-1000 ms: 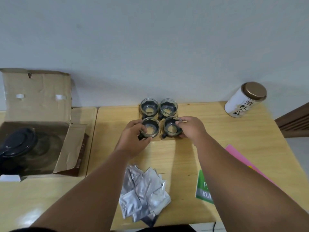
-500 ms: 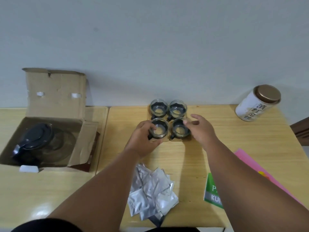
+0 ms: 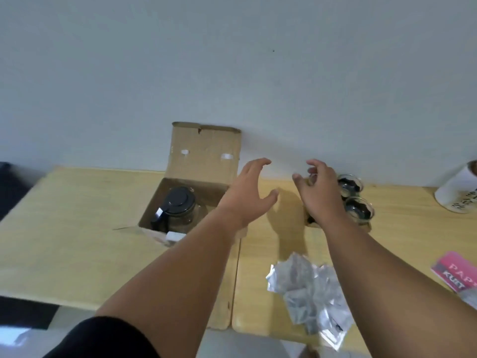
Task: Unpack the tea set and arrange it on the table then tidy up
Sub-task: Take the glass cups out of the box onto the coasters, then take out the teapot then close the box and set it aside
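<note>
Teapot (image 3: pixel 178 206) sits upright in the open box (image 3: pixel 204 151) on the worktop (image 3: pixel 77 228), black lid up, handle pointing back toward the person. Both hands hover empty just right of it, fingers loose and spread. The left hand (image 3: pixel 247 195) is nearer, by the box's right wall, and the right hand (image 3: pixel 318 192) hangs over the cups (image 3: pixel 358 210). Guessing the reach goes left and down.

A plain indoor room, home or small office (which one cannot be told): 2 pale wooden tables (image 3: pixel 77 228) pushed together against a bare grey-white wall (image 3: pixel 232 73), bearing a cardboard box (image 3: pixel 204 151) with a glass teapot (image 3: pixel 180 205), glass cups (image 3: pixel 358 210), a white canister (image 3: pixel 456 192) and foil sachets (image 3: pixel 309 293).
</note>
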